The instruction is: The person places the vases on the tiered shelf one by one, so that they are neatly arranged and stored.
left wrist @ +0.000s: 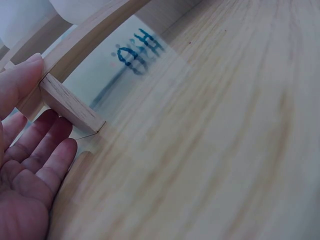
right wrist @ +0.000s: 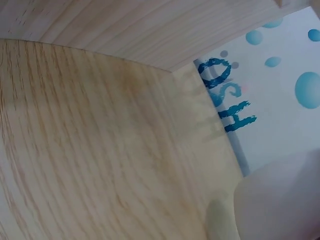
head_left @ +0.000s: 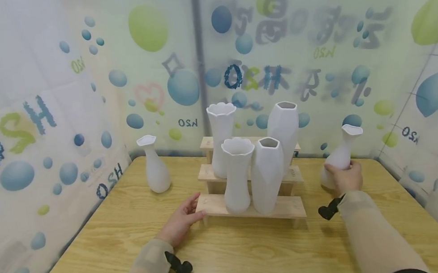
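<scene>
A wooden three-tier stand (head_left: pixel 287 205) is in the middle of the table. My left hand (head_left: pixel 180 222) holds the left end of its lowest board; in the left wrist view the thumb (left wrist: pixel 22 82) lies against the board and the fingers curl beside the short leg (left wrist: pixel 72 106). At the right, my right hand (head_left: pixel 347 178) grips the lower body of a white vase (head_left: pixel 340 156) with a narrow neck and flared mouth, tilted to the right. Part of a smooth white body, seemingly this vase (right wrist: pixel 280 200), fills the right wrist view's lower right corner.
Two scalloped-rim white vases (head_left: pixel 239 174) (head_left: pixel 222 127) and two faceted white vases (head_left: pixel 267 176) (head_left: pixel 284 124) stand on the stand. A narrow-necked white vase (head_left: pixel 157 170) stands on the table (head_left: pixel 257 258) at the left. Patterned curtains (head_left: pixel 179 69) surround the table.
</scene>
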`<act>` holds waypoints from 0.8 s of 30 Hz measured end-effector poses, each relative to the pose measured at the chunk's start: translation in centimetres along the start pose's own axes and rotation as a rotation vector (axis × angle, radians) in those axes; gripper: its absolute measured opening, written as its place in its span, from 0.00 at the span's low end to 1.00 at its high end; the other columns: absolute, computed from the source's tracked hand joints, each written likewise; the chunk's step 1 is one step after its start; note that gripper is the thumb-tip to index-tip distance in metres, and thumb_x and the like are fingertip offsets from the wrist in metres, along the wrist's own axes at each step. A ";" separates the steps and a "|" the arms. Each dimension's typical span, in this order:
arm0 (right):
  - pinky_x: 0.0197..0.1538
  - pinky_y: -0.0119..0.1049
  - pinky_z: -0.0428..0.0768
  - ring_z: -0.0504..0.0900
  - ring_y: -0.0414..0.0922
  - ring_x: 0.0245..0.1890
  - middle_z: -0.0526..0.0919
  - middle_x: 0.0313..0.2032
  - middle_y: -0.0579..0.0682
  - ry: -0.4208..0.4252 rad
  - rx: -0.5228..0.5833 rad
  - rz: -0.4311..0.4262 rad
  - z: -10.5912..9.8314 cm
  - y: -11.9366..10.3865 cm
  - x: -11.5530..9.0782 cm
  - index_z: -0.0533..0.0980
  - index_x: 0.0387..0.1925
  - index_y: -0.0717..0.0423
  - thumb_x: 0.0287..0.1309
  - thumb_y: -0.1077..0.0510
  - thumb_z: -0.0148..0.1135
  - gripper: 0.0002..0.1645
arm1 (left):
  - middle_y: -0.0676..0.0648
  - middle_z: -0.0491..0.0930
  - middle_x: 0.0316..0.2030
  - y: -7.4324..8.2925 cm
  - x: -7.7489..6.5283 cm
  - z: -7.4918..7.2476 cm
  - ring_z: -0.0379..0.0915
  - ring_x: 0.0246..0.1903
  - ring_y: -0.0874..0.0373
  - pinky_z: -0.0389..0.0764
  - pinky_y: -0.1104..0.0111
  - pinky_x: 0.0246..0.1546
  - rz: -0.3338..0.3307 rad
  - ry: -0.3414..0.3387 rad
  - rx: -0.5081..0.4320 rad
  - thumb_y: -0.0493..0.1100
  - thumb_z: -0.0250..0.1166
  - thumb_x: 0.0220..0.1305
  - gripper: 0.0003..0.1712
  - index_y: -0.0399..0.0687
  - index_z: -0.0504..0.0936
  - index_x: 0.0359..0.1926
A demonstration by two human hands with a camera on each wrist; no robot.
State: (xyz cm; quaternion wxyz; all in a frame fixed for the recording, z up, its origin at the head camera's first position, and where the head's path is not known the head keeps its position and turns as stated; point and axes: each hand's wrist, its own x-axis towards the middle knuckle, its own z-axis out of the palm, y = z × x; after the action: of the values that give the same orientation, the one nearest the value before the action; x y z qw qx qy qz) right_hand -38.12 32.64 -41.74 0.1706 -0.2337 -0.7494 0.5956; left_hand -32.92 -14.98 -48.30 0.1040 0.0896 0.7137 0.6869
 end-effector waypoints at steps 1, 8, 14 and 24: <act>0.65 0.58 0.60 0.59 0.60 0.67 0.56 0.70 0.61 0.000 -0.009 -0.010 -0.1 -0.1 0.0 0.48 0.73 0.57 0.52 0.44 0.69 0.57 | 0.40 0.68 0.58 0.0 0.0 0.0 0.66 0.57 0.51 0.61 0.54 0.63 0.001 0.000 0.001 0.43 0.66 0.63 0.44 0.49 0.53 0.74; 0.64 0.56 0.62 0.62 0.59 0.65 0.59 0.69 0.61 -0.002 -0.021 -0.075 -0.3 -1.3 0.0 0.52 0.72 0.59 0.51 0.45 0.70 0.55 | 0.40 0.68 0.58 0.0 0.0 0.0 0.66 0.57 0.51 0.61 0.54 0.63 0.002 -0.005 0.004 0.43 0.66 0.64 0.44 0.49 0.52 0.74; 0.63 0.56 0.65 0.63 0.60 0.64 0.60 0.68 0.62 -0.023 -0.057 -0.108 -0.7 -2.9 -0.5 0.52 0.72 0.60 0.52 0.44 0.69 0.55 | 0.40 0.68 0.59 0.1 -0.1 0.0 0.65 0.57 0.51 0.60 0.53 0.63 -0.004 -0.005 0.003 0.44 0.65 0.64 0.44 0.48 0.52 0.75; 0.62 0.59 0.64 0.60 0.63 0.66 0.55 0.70 0.63 -0.120 -0.058 -0.163 -1.7 -5.8 -1.4 0.47 0.73 0.60 0.54 0.41 0.67 0.57 | 0.41 0.69 0.58 0.1 -0.1 0.1 0.65 0.57 0.51 0.60 0.53 0.63 0.002 -0.001 0.000 0.43 0.65 0.64 0.43 0.48 0.52 0.74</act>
State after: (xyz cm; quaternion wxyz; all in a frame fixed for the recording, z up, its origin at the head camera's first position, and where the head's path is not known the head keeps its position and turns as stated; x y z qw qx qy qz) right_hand -36.90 32.14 -35.66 0.1666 -0.1406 -0.7916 0.5708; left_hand -32.84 -14.89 -48.20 0.1035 0.0908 0.7136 0.6868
